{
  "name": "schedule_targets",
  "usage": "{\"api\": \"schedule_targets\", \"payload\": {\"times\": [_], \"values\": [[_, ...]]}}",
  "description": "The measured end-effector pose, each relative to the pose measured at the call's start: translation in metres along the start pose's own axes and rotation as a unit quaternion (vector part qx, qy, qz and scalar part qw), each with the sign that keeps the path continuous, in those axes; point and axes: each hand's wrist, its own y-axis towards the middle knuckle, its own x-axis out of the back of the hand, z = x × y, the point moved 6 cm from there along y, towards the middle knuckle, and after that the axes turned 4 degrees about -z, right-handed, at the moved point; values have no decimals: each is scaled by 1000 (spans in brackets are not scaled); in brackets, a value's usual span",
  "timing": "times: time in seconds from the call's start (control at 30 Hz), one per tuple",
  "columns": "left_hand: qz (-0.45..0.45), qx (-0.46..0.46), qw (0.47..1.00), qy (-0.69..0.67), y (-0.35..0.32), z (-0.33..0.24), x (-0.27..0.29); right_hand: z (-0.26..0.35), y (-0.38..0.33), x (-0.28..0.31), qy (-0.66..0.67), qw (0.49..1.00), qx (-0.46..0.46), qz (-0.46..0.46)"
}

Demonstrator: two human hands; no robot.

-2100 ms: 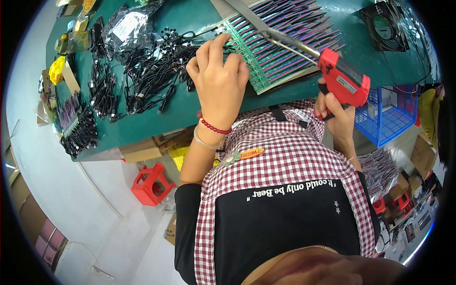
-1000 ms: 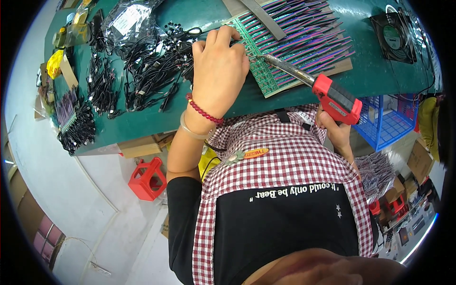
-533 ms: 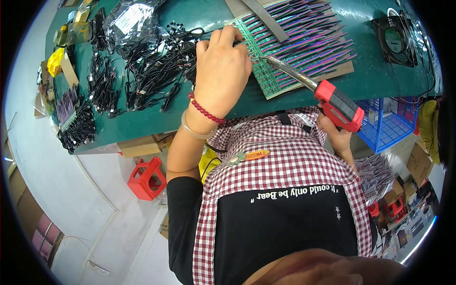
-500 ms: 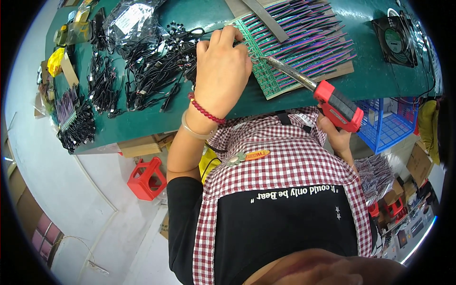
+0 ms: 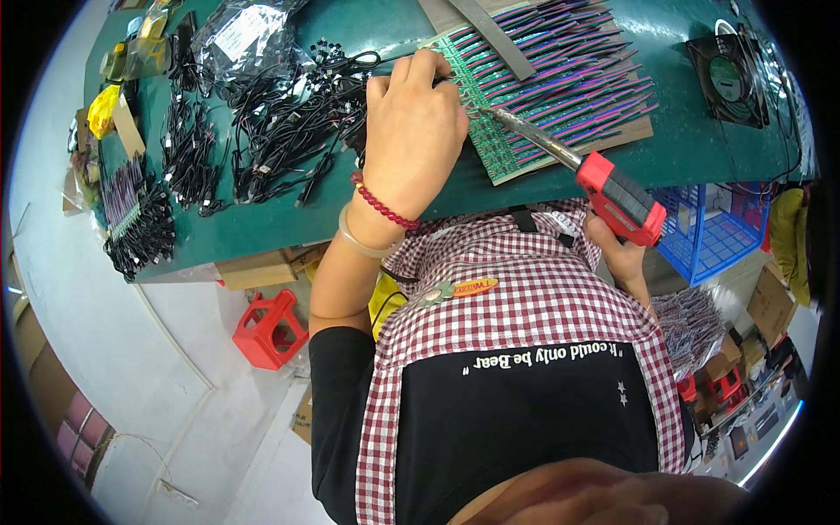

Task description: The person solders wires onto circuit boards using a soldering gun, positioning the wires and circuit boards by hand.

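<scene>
My left hand (image 5: 411, 140) rests on the near left edge of a green circuit board panel (image 5: 499, 122) on the green table, fingers curled, pressing something thin I cannot make out against the board. My right hand (image 5: 619, 254) grips a red soldering iron (image 5: 617, 197) by its handle. Its metal tip (image 5: 477, 109) touches the board just right of my left fingers. Rows of purple and blue wires (image 5: 577, 70) run from the board onto a cardboard sheet. A metal bar (image 5: 494, 31) lies across the wires at the far side.
Piles of black cables (image 5: 271, 131) and bagged parts (image 5: 241, 31) cover the table's left half. A black fan (image 5: 731, 74) sits at the far right. A blue wire basket (image 5: 722, 236) hangs beside the table; a red plastic stool (image 5: 267, 328) stands on the floor below.
My left hand has slid further onto the board's left edge. The soldering iron has swung down and its tip has come to the board beside my fingers.
</scene>
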Motion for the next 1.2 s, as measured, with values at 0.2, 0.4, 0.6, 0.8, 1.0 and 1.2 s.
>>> {"api": "schedule_targets", "payload": {"times": [0.2,0.4,0.6,0.8,1.0,1.2], "values": [[-2,5,1000,-4,1,3,1,0,1,2,45,999,2,-4],[5,27,1000,-9,-2,5,4,-5,0,7,31,999,-17,-27],[-2,19,1000,-7,-3,0,0,-1,-2,7,82,996,-23,-16],[-4,20,1000,-13,-2,1,1,3,2,3,73,997,9,-4],[3,24,1000,-19,-1,4,3,-4,1,4,13,999,36,-2],[0,15,1000,-17,-1,2,1,-7,-2,7,40,999,8,-1]]}}
